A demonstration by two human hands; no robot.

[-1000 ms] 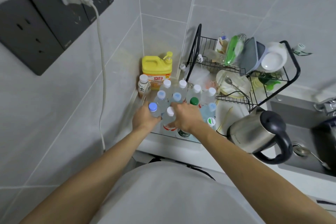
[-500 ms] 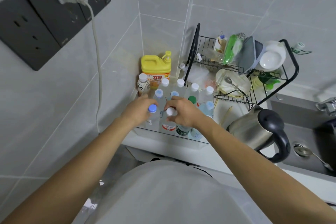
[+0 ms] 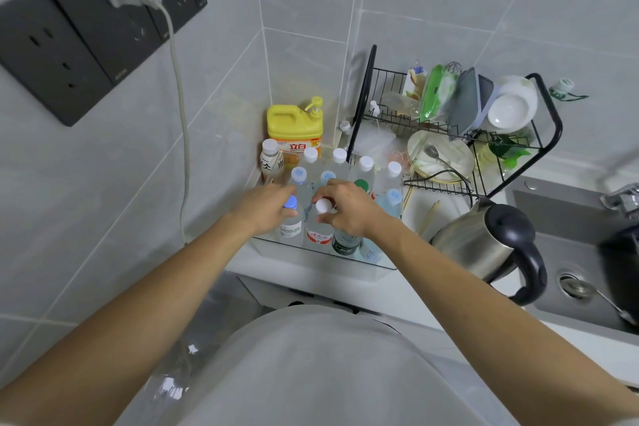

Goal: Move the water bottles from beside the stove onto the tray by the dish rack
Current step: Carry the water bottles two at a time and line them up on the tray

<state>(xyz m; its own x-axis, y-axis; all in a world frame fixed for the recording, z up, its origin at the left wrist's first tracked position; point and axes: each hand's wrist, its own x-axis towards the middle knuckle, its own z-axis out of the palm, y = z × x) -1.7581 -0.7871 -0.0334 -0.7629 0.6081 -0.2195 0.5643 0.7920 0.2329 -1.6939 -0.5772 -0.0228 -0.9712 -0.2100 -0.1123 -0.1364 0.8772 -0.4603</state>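
Observation:
Several clear water bottles (image 3: pixel 364 171) stand packed together in a clear plastic tray (image 3: pixel 345 261) on the counter, left of the black dish rack (image 3: pixel 366 90). My left hand (image 3: pixel 264 209) grips the neck of a blue-capped bottle (image 3: pixel 291 228) at the tray's front left. Beside it, my right hand (image 3: pixel 347 209) curls round the top of a white-capped bottle with a red label (image 3: pixel 320 235). Both of these bottles stand upright in the tray's front row.
A yellow detergent jug (image 3: pixel 294 128) and a small white bottle (image 3: pixel 269 161) stand in the corner behind the tray. A steel kettle (image 3: pixel 480 244) sits right of the tray, the sink (image 3: pixel 567 228) beyond it. A white power cord (image 3: pixel 181 121) hangs down the left wall.
Both hands have slid up from the bottles' bodies to their tops and still hold the same two front bottles. The bottles stay in the tray.

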